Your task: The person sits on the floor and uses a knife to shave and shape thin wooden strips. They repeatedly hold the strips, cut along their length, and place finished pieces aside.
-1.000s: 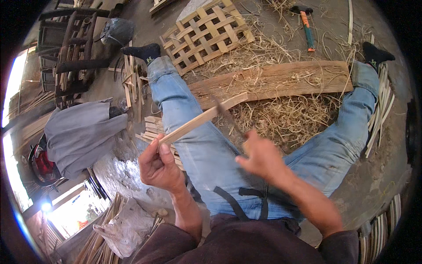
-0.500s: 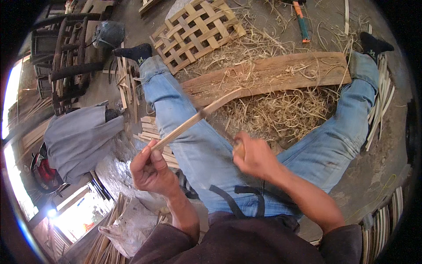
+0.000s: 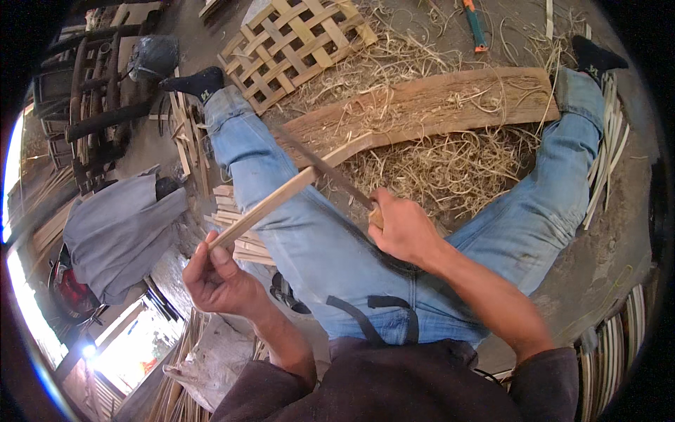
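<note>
My left hand pinches the near end of a pale bamboo strip between thumb and fingers. The strip slants up and away to the right, its far end over a wooden plank that lies across between my lower legs. In my right hand, closed round a light wooden handle, is a knife. Its dark, narrow blade points to the far left and crosses the strip near its middle. Curly shavings are heaped on the near side of the plank, and some lie on it.
Beyond my left foot lies a woven lattice panel. A tool with an orange and green handle rests on the floor at the far side. Short strips are stacked by my left thigh; long thin strips lie outside my right leg.
My left hand has moved a little left and nearer with the strip. The blade, blurred before, now shows plainly across the strip. The whole view has shifted slightly.
</note>
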### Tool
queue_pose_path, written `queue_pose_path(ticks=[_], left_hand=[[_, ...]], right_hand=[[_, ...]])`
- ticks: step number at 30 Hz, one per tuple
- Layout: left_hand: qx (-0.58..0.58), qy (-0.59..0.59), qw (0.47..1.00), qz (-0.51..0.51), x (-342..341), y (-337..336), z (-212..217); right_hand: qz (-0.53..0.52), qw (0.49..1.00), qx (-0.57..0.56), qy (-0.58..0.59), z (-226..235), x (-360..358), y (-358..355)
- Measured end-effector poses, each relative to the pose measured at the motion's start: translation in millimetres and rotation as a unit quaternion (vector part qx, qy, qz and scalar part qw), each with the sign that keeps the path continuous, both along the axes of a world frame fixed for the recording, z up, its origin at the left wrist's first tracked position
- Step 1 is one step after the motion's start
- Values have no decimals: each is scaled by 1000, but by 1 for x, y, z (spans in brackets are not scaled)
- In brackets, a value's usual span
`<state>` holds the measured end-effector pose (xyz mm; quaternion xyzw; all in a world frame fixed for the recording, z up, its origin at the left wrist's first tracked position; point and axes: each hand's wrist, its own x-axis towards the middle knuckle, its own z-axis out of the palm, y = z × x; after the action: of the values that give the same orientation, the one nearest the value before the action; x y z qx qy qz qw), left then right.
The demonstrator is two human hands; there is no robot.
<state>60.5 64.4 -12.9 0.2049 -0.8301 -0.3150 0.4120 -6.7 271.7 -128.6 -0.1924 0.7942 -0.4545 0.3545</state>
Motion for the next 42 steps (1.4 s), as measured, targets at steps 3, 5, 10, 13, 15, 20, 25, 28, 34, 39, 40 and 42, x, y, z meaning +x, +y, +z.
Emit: queue_pose_path(ticks=[3,5,10,13,15,20,25,28,34,39,40,42], left_hand=[[28,12,1000,-8,-9,3,4],[9,10,1000,-9,-9,1,2],[22,2,1000,19,-7,-4,1],[20,-3,999,31,5,-8,-4],[27,-18,998,55,22,-10,-8],[57,23,992,112,25,-11,-9],[59,-13,988,142,11,1,-12],[79,-30,993,78,5,1,-1],[115,-16,990,-82,10,-4,0],[97,-5,994,-58,14,-8,-3],[95,-4,994,-57,14,-7,-3],[82,-4,995,-49,15,-6,-2]], right_hand=[[-57,991,100,-69,-64,-12,12],[-53,994,81,-45,-55,-15,11],[-5,993,98,59,-83,1,17],[-46,990,129,-35,-76,-8,20],[-45,992,114,-32,-55,-5,20],[-71,991,112,0,-72,-11,24],[-42,991,125,-1,-56,-5,16],[-36,990,133,-5,-58,-10,14],[-38,990,130,-27,-41,-6,9],[-1,996,-26,-84,53,25,-15],[-4,992,-78,-98,79,26,-15],[13,989,-132,-65,105,32,-19]])
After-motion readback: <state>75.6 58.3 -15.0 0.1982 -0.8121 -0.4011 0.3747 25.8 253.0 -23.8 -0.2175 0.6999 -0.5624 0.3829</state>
